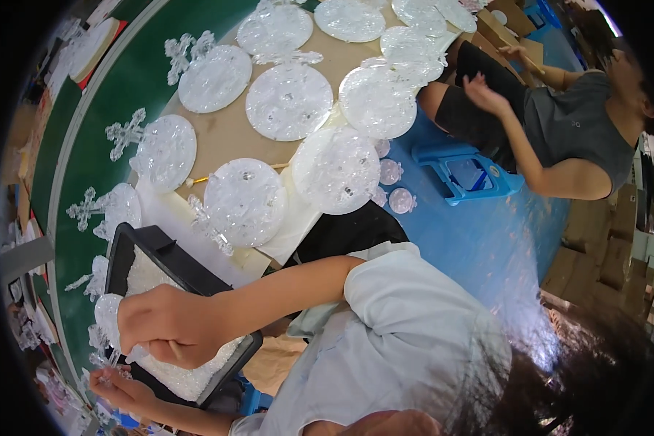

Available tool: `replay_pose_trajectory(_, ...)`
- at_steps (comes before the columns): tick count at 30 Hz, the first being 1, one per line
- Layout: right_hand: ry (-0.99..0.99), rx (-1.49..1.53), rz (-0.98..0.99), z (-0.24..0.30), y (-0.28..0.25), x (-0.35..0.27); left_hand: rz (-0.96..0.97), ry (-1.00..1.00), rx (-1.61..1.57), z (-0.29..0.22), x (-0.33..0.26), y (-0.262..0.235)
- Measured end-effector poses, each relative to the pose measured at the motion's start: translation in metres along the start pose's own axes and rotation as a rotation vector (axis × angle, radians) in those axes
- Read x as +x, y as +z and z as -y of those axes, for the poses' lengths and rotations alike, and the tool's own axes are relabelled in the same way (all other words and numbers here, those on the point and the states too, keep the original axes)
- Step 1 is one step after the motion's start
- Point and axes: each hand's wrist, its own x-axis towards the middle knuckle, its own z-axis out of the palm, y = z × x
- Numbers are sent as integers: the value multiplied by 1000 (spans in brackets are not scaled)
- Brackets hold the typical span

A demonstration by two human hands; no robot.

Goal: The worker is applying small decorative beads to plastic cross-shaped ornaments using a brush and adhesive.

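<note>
My right hand (pixel 171 327) is closed in a pinch over a black tray (pixel 163 251) of white crystal-like granules (pixel 211 370). Something small and whitish shows under its fingertips, too hidden to name. Beside that tray, my left hand (pixel 123 392) has its fingers curled around a clear plastic ornament (pixel 109 357), partly hidden by the right hand. Close to the right knuckles is a clear round disc (pixel 107 317). Along the green table, several frosted discs lie with clear crosses, such as the cross (pixel 127 134) and the disc (pixel 166 152).
More discs cover a brown board (pixel 218 134), with a thin yellow-handled brush (pixel 203 179) among them. A co-worker (pixel 581 123) sits at the right near a blue plastic stool (pixel 472 171). Small round clear pieces (pixel 402 200) lie beside the table. Cardboard boxes (pixel 596 254) are stacked at far right.
</note>
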Motion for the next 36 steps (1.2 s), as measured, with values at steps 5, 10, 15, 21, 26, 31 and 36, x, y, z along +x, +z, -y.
replay_pose_trajectory(5, -72, -36, -31, 7, -10, 13, 15, 100, 114, 18, -11, 5)
replay_pose_trajectory(10, 4, -28, 76, 2, -8, 13, -92, 3, -19, 26, -49, -23)
replay_pose_trajectory(15, 290, -38, 161, 6, -20, -10, -130, 138, 173, -33, -47, 24)
replay_pose_trajectory(21, 178, -251, 174, 15, -12, 0, -94, 306, 112, -60, -27, 21)
replay_pose_trajectory(26, 155, -331, 404, 13, -15, 8, -8, 265, 94, -66, -39, 4)
replay_pose_trajectory(31, 167, -385, 416, 13, -7, 11, -20, 375, 154, -64, -31, 9)
replay_pose_trajectory(36, 185, -430, 457, 11, -3, 18, 72, 607, 19, -60, -23, 16)
